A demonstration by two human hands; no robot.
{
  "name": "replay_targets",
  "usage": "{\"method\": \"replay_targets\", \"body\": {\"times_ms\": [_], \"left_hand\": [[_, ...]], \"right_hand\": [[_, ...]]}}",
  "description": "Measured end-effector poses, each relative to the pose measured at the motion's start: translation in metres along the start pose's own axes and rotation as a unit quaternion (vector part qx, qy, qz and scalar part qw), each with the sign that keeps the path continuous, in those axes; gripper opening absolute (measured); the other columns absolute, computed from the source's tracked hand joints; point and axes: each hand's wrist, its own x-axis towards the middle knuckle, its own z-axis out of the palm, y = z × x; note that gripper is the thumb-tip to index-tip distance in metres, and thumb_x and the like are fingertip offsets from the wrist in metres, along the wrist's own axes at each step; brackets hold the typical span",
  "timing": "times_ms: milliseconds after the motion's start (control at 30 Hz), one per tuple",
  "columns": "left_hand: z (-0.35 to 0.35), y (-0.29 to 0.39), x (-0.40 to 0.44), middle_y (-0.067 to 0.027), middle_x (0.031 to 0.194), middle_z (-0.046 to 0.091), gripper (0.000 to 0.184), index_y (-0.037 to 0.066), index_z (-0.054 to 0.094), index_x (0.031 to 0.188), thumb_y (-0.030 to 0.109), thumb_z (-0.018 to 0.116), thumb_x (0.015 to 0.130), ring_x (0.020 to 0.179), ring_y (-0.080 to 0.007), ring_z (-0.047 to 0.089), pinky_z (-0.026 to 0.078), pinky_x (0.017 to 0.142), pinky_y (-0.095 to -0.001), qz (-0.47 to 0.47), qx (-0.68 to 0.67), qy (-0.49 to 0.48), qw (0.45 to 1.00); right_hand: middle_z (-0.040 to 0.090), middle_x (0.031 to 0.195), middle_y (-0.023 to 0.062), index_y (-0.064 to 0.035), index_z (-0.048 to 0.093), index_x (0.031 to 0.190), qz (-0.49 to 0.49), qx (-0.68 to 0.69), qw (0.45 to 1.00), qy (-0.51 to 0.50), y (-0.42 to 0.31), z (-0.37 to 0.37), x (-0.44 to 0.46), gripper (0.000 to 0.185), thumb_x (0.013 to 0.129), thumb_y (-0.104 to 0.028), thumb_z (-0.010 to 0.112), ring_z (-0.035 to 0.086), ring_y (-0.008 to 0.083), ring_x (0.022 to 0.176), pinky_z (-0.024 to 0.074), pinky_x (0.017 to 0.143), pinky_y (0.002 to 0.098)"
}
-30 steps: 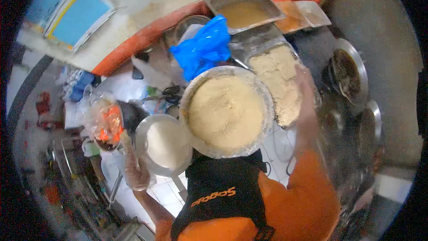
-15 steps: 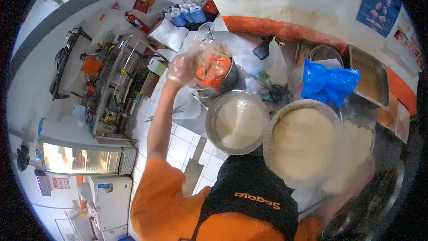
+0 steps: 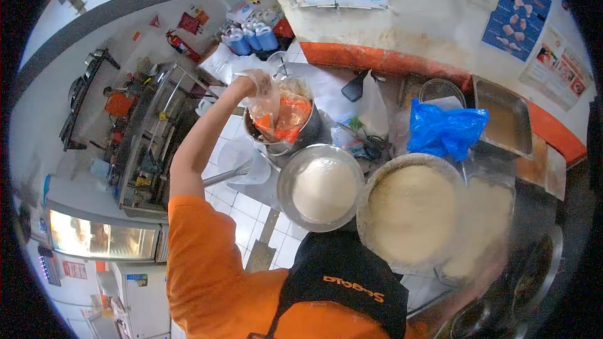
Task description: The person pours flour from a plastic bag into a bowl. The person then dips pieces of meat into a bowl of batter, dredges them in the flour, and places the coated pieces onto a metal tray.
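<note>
At the upper left, the left hand is reaching over the pot holding orange pieces; clear plastic is obscuring its grip, so I cannot tell its state. At the lower right, the right hand is blurring beside pale powder, its grip also unreadable. The bowl is sitting centrally, beside the basin.

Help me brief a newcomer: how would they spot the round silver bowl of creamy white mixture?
Start at the crumpled bright-blue plastic bag. Just below it in the picture is a wide round pan of pale yellow filling. The bowl sits immediately left of that pan, smaller and with whiter contents.
</note>
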Motion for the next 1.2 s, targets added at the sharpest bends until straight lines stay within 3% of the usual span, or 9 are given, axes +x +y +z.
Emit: {"method": "replay_targets", "body": {"times_ms": [233, 300, 367, 500, 567, 800, 900, 1067, 1200], "left_hand": [[0.04, 0.028, -0.008, -0.0163, 0.092, 0.074, 0.031, 0.009, 0.077, 0.091, 0.035, 0.062, 0.084, 0.084, -0.0326, 0.073, 0.056, 0.075, -0.044, -0.051, -0.002, -0.023, 0.998], [0.076, 0.023, 0.005, -0.014, 0.099, 0.075, 0.025, 0.008, 0.077, 0.098, 0.024, 0.064, 0.083, 0.092, -0.0321, 0.073, 0.057, 0.078, -0.0435, -0.179, -0.03, -0.016, 0.983], [0.121, 0.002, 0.005, -0.0153, 0.096, 0.075, 0.029, 0.009, 0.077, 0.096, 0.03, 0.061, 0.084, 0.09, -0.0327, 0.073, 0.057, 0.077, -0.0434, -0.149, -0.057, -0.019, 0.987], [0.148, 0.001, 0.023, -0.0165, 0.093, 0.075, 0.03, 0.009, 0.077, 0.093, 0.033, 0.061, 0.083, 0.085, -0.033, 0.072, 0.057, 0.075, -0.0448, 0.04, 0.006, -0.096, 0.995], [0.151, 0.0, 0.016, -0.016, 0.094, 0.075, 0.029, 0.01, 0.077, 0.093, 0.032, 0.062, 0.081, 0.084, -0.0324, 0.072, 0.057, 0.074, -0.045, 0.019, -0.016, -0.053, 0.998], [0.089, 0.037, -0.027, -0.0137, 0.101, 0.075, 0.028, 0.008, 0.077, 0.094, 0.028, 0.058, 0.089, 0.087, -0.0293, 0.072, 0.057, 0.074, -0.0438, 0.051, 0.044, 0.015, 0.998], [0.19, -0.027, 0.027, -0.0152, 0.087, 0.074, 0.028, 0.01, 0.077, 0.081, 0.035, 0.065, 0.079, 0.08, -0.0342, 0.072, 0.056, 0.074, -0.0452, 0.054, -0.046, 0.055, 0.996], [0.005, 0.004, -0.05, -0.0134, 0.093, 0.074, 0.026, 0.011, 0.078, 0.089, 0.034, 0.068, 0.082, 0.079, -0.0313, 0.071, 0.055, 0.074, -0.0423, -0.066, -0.086, -0.031, 0.994], [-0.008, -0.021, -0.07, -0.0115, 0.084, 0.074, 0.028, 0.008, 0.076, 0.092, 0.031, 0.076, 0.076, 0.073, -0.0235, 0.067, 0.053, 0.071, -0.0373, -0.054, -0.201, 0.059, 0.976]], "right_hand": [[0.067, 0.099, 0.0112, 0.0034, 0.063, 0.12, -0.06, 0.031, 0.998, 0.018, -0.103, 0.013, -0.049, 0.043, 0.102, -0.035, 0.055, 0.062, 0.0193, 0.087, 0.0503, 0.08, 0.0328], [0.067, 0.099, 0.0112, 0.0033, 0.062, 0.12, -0.097, 0.045, 0.994, 0.028, -0.106, 0.014, -0.048, 0.043, 0.102, -0.035, 0.056, 0.062, 0.0187, 0.087, 0.0504, 0.08, 0.0331], [0.067, 0.102, 0.012, 0.0026, 0.063, 0.121, 0.043, 0.041, 0.998, -0.023, -0.042, 0.011, -0.018, 0.041, 0.101, -0.033, 0.058, 0.063, 0.018, 0.088, 0.0507, 0.082, 0.0328], [0.068, 0.103, 0.0114, 0.0023, 0.063, 0.121, 0.026, 0.074, 0.997, 0.023, -0.043, 0.019, -0.026, 0.039, 0.101, -0.031, 0.06, 0.063, 0.0173, 0.089, 0.0507, 0.082, 0.0317], [0.068, 0.102, 0.0112, 0.0028, 0.063, 0.121, -0.025, -0.073, 0.997, 0.018, -0.031, 0.017, -0.02, 0.037, 0.1, -0.027, 0.059, 0.063, 0.0174, 0.089, 0.0507, 0.082, 0.0317], [0.066, 0.098, 0.0107, 0.0043, 0.063, 0.119, -0.041, 0.01, 0.998, -0.043, -0.038, 0.012, -0.029, 0.034, 0.101, -0.024, 0.058, 0.062, 0.0179, 0.088, 0.0508, 0.083, 0.0329], [0.065, 0.102, 0.0104, 0.0046, 0.061, 0.122, -0.042, 0.039, 0.998, -0.04, -0.033, 0.013, -0.033, 0.036, 0.102, -0.025, 0.057, 0.062, 0.0182, 0.091, 0.0505, 0.085, 0.0327], [0.064, 0.108, 0.0099, 0.0051, 0.059, 0.126, -0.046, 0.111, 0.992, -0.034, -0.018, 0.014, -0.034, 0.04, 0.103, -0.027, 0.056, 0.061, 0.0186, 0.096, 0.0501, 0.089, 0.0323], [0.064, 0.115, 0.0119, 0.0047, 0.058, 0.128, -0.111, 0.129, 0.981, -0.089, -0.093, 0.011, -0.048, 0.039, 0.103, -0.026, 0.056, 0.062, 0.0189, 0.102, 0.0507, 0.092, 0.0328]]}}
